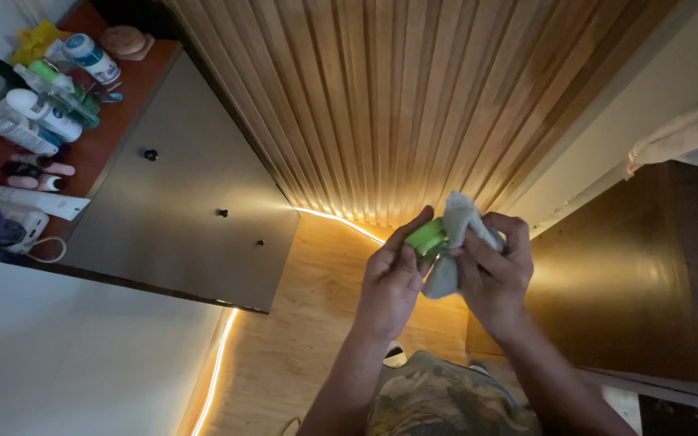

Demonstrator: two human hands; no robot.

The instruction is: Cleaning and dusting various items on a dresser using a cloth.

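Close in, mid-frame above a lit wooden floor [317, 323]: left hand [391, 282] closed around a small round bright green jar [426, 236], thumb along its near side, fingertip over its top edge. Jar glossy, lid-shaped, half covered. Right hand [493, 270] closed on a pale grey cloth [456, 238], bunched and pressed against the jar's right side, 1 corner standing up above the fingers, the rest hanging below. Jar and cloth touching, held in the air between both hands.

Farther left, a grey cabinet front [179, 202] with 3 small dark knobs. Beyond it, a reddish tabletop [82, 153] crowded with toiletries: a white tube [34, 202] lying flat near the edge, 2 small pink sticks [38, 168] beside it, a white bottle [42, 115] with a blue band lying on its side, a white tub [90, 58] with a teal top and red patch, a green-capped bottle [62, 89], a yellow packet [35, 40] at the back corner. Labels too small to make out.

Farthest, a slatted wooden wall [414, 97] with a glowing light strip [337, 218] at its base.
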